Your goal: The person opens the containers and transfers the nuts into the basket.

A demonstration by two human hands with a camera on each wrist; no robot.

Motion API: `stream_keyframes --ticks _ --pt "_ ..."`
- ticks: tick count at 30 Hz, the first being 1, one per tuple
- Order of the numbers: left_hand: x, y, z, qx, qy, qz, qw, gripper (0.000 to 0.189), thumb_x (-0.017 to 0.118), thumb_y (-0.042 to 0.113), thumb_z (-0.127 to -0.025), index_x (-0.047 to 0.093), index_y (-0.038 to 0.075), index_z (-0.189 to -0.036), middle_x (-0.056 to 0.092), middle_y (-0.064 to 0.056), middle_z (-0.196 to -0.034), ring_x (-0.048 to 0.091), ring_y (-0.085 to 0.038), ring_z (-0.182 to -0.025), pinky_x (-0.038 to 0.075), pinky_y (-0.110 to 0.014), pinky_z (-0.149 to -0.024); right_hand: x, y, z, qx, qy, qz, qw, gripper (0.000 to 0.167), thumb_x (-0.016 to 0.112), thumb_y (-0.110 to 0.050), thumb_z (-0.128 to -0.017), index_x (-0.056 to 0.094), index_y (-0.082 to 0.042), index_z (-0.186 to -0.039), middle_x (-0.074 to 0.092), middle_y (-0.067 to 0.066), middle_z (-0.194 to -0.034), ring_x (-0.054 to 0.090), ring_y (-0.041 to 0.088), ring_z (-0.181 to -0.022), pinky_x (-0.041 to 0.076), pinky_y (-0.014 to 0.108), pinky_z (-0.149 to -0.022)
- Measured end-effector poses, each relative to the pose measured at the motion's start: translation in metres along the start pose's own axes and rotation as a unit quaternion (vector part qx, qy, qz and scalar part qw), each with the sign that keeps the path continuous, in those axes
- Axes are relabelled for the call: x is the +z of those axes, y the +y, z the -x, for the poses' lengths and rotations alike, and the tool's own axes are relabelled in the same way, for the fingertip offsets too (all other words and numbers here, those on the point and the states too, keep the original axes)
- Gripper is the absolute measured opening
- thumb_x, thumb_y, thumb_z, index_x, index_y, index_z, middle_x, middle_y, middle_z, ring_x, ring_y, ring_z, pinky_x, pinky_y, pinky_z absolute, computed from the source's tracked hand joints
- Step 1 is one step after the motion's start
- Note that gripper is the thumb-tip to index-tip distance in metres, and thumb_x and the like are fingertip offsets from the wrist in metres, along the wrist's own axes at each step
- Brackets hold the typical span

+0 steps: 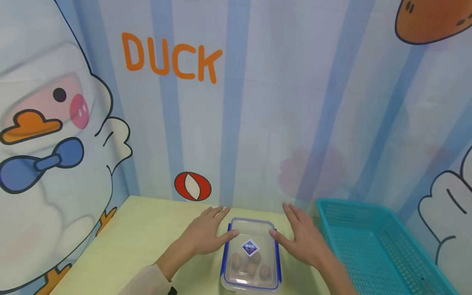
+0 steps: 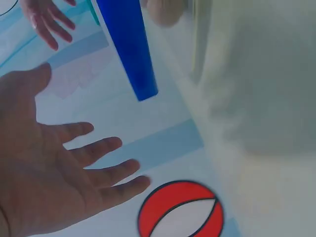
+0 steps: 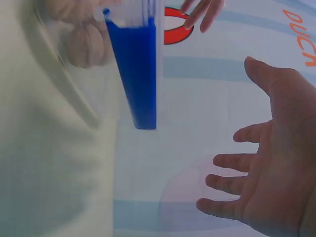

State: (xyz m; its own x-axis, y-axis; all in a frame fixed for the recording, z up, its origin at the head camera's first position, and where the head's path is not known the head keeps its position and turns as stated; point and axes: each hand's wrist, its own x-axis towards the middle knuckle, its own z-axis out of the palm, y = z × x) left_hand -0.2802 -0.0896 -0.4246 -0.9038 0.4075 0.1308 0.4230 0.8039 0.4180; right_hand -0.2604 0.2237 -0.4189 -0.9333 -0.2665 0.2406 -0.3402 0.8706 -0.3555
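Note:
A clear plastic food container (image 1: 254, 233) with blue side latches stands on the table, its lid on. Several brown walnuts (image 3: 88, 45) lie inside, seen through the clear plastic. My left hand (image 1: 206, 233) hovers at the container's left side, fingers straight and thumb near the lid's edge. On the other side, my right hand (image 1: 304, 237) is held likewise, its fingers spread. Both wrist views show a gap between each palm and the blue latch (image 2: 129, 49). Neither hand holds anything.
A turquoise plastic basket (image 1: 383, 221) stands on the right side of the pale yellow table (image 1: 147, 229). Behind the table hangs a striped curtain (image 1: 265, 123) printed with cartoon ducks and the word DUCK.

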Motion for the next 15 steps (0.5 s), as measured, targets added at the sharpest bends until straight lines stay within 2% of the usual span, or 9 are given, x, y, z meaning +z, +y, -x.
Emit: stream_keyframes --ticks 2,5,8,9,12,15 --pt "0.006 -0.003 0.003 -0.019 -0.002 0.063 0.9979 0.079 0.058 0.060 -0.104 0.043 0.008 -0.162 0.046 -0.020 -0.161 0.040 -0.046 -0.149 0.037 -0.066 -0.116 0.005 -0.002 0.002 0.007 -0.014 -0.036 0.9992 0.094 0.055 -0.066 -0.102 0.025 -0.007 -0.168 0.034 0.025 -0.167 0.032 0.052 -0.151 0.033 0.075 -0.113" --pt "0.019 -0.010 0.004 -0.047 -0.001 0.148 0.9879 0.076 0.061 0.052 -0.105 0.044 0.001 -0.159 0.052 -0.024 -0.154 0.051 -0.047 -0.140 0.042 -0.066 -0.111 0.017 -0.002 0.004 0.028 -0.033 -0.088 0.9952 0.093 0.056 -0.064 -0.103 0.027 -0.003 -0.167 0.037 0.027 -0.165 0.034 0.053 -0.150 0.031 0.073 -0.116" --pt "0.032 -0.016 0.002 -0.068 0.003 0.192 0.9789 0.074 0.060 0.050 -0.106 0.045 -0.002 -0.156 0.059 -0.025 -0.144 0.060 -0.046 -0.129 0.051 -0.063 -0.103 0.032 0.001 0.005 0.054 -0.031 -0.121 0.9907 0.091 0.058 -0.060 -0.104 0.031 0.002 -0.164 0.044 0.031 -0.159 0.042 0.053 -0.145 0.036 0.070 -0.114" --pt "0.037 -0.018 0.001 -0.073 0.004 0.209 0.9752 0.073 0.060 0.049 -0.107 0.045 -0.004 -0.155 0.062 -0.025 -0.140 0.066 -0.045 -0.120 0.055 -0.060 -0.096 0.037 0.002 0.005 0.062 -0.026 -0.130 0.9892 0.090 0.059 -0.059 -0.104 0.033 0.004 -0.163 0.047 0.031 -0.156 0.047 0.052 -0.141 0.039 0.068 -0.112" --pt "0.048 -0.021 -0.002 -0.097 -0.003 0.270 0.9579 0.071 0.060 0.050 -0.107 0.047 -0.005 -0.152 0.067 -0.020 -0.126 0.072 -0.035 -0.100 0.063 -0.049 -0.077 0.051 0.007 0.002 0.081 -0.001 -0.160 0.9838 0.083 0.061 -0.054 -0.105 0.040 0.007 -0.157 0.060 0.028 -0.140 0.065 0.043 -0.119 0.054 0.060 -0.099" --pt "0.055 -0.021 -0.004 -0.115 -0.015 0.341 0.9330 0.068 0.059 0.049 -0.108 0.049 -0.005 -0.147 0.067 -0.014 -0.112 0.070 -0.025 -0.085 0.063 -0.040 -0.061 0.063 0.008 -0.001 0.111 0.022 -0.209 0.9712 0.072 0.061 -0.050 -0.106 0.050 0.006 -0.149 0.068 0.019 -0.122 0.070 0.028 -0.095 0.061 0.046 -0.078"
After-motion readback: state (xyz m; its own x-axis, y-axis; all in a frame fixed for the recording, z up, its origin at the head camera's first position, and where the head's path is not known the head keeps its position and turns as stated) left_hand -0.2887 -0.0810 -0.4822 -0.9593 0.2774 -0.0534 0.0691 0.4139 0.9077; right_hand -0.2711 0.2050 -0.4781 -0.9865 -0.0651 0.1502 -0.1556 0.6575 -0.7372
